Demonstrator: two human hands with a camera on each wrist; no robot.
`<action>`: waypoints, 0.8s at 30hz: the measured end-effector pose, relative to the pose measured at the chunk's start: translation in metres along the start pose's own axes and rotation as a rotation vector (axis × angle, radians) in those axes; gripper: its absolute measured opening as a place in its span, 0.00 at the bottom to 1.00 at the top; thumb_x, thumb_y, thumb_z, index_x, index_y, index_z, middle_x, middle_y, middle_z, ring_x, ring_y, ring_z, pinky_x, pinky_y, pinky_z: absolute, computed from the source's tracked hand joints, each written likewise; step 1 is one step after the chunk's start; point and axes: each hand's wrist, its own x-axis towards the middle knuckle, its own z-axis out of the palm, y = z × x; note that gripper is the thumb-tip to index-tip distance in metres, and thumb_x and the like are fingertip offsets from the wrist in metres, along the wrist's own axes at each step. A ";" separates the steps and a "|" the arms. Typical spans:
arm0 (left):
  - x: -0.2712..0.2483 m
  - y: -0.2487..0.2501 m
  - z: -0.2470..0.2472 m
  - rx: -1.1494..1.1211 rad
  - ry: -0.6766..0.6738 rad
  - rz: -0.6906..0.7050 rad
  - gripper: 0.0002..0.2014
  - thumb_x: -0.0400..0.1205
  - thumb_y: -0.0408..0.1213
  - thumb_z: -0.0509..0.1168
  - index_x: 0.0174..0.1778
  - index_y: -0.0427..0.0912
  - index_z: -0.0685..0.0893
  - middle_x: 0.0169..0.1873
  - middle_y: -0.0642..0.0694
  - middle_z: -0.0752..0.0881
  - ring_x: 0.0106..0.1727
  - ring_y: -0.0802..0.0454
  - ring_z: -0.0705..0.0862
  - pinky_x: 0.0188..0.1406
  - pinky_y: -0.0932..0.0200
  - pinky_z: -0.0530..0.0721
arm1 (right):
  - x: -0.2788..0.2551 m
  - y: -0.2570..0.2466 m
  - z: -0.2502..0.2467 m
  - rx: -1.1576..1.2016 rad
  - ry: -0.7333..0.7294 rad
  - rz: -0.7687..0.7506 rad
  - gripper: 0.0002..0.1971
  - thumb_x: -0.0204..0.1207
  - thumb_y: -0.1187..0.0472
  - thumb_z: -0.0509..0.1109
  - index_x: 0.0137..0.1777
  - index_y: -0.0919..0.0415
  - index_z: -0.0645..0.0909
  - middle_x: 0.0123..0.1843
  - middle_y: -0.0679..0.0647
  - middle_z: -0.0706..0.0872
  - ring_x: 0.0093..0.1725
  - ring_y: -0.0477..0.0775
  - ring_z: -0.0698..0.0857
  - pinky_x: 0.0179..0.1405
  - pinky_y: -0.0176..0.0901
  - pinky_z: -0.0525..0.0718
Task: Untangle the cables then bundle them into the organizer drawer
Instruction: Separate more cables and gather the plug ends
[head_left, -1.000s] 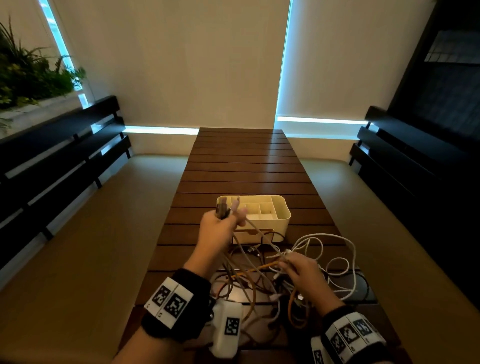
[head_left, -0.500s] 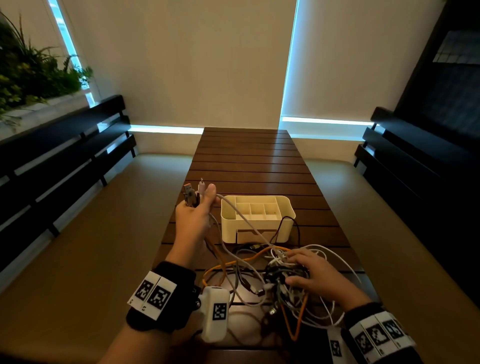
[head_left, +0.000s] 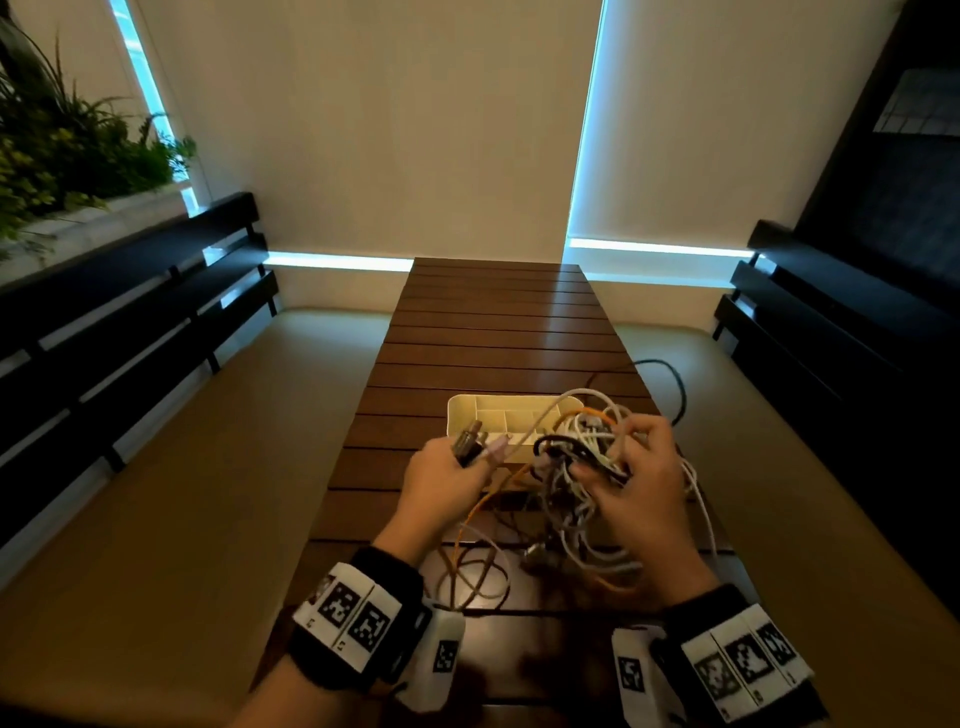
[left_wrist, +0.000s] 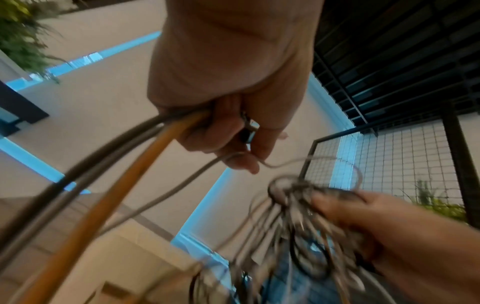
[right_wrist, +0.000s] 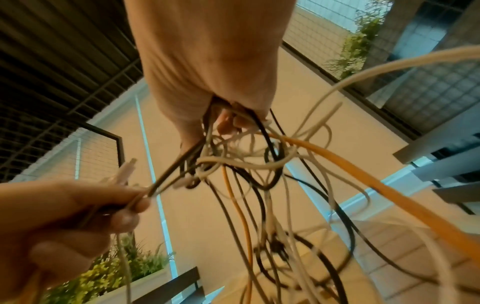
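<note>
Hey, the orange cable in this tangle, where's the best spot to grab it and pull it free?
Probably grip the orange cable on the bare slack stretch hanging between the left hand and the cable knot held by the right hand. Come from below on the left, where nothing crosses it.

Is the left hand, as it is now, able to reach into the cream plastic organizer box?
Probably yes: the left hand hovers just before the cream plastic organizer box, whose top is open. But its fingers already grip several cable ends, so it is not free.
</note>
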 end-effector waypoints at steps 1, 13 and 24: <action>-0.004 0.002 0.006 0.005 -0.033 0.013 0.21 0.79 0.55 0.64 0.29 0.42 0.79 0.27 0.46 0.82 0.32 0.49 0.78 0.32 0.57 0.72 | 0.000 -0.005 0.002 0.040 0.062 -0.017 0.14 0.62 0.64 0.81 0.35 0.59 0.74 0.54 0.48 0.70 0.50 0.34 0.72 0.49 0.16 0.71; -0.016 -0.043 0.067 0.144 -0.153 -0.149 0.29 0.68 0.65 0.71 0.57 0.49 0.79 0.53 0.55 0.85 0.55 0.56 0.83 0.49 0.58 0.81 | -0.030 0.022 0.035 -0.057 -0.284 0.334 0.15 0.83 0.58 0.61 0.53 0.68 0.85 0.50 0.49 0.76 0.48 0.46 0.77 0.40 0.31 0.63; -0.010 -0.029 0.062 0.343 -0.083 -0.137 0.17 0.74 0.54 0.66 0.27 0.46 0.75 0.27 0.50 0.79 0.31 0.51 0.78 0.26 0.60 0.70 | -0.013 0.022 0.009 0.090 -0.320 0.482 0.10 0.81 0.61 0.63 0.51 0.63 0.84 0.50 0.52 0.83 0.49 0.52 0.81 0.51 0.46 0.79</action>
